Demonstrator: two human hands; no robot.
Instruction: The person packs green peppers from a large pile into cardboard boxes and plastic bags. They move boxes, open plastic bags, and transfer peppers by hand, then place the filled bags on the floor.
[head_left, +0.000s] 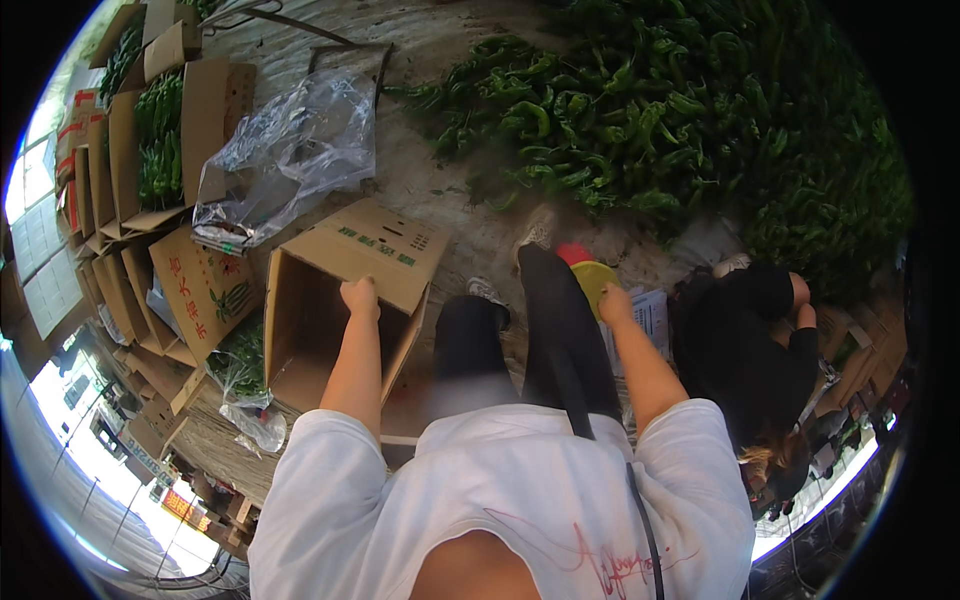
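My left hand (361, 295) is closed on the edge of an upper flap of a cardboard box (352, 247), whose opening faces me and looks dark inside. At the other side, my right hand (615, 304) grips the rim of a round yellow plastic item (595, 283), perhaps a stool top or basin; a red one (574, 253) shows behind it. A stack of printed sheets (649, 319) lies beside that hand. Beyond my feet spreads a large heap of green peppers (637, 127). A clear plastic sheet (300, 150) drapes over a metal frame left of the heap.
Open cartons packed with green peppers (160, 139) stand at the upper left, above more cardboard boxes (202, 292). A plastic bag (255, 420) lies below them. A person in black (750, 345) crouches close on my right, with further boxes (855, 352) beyond.
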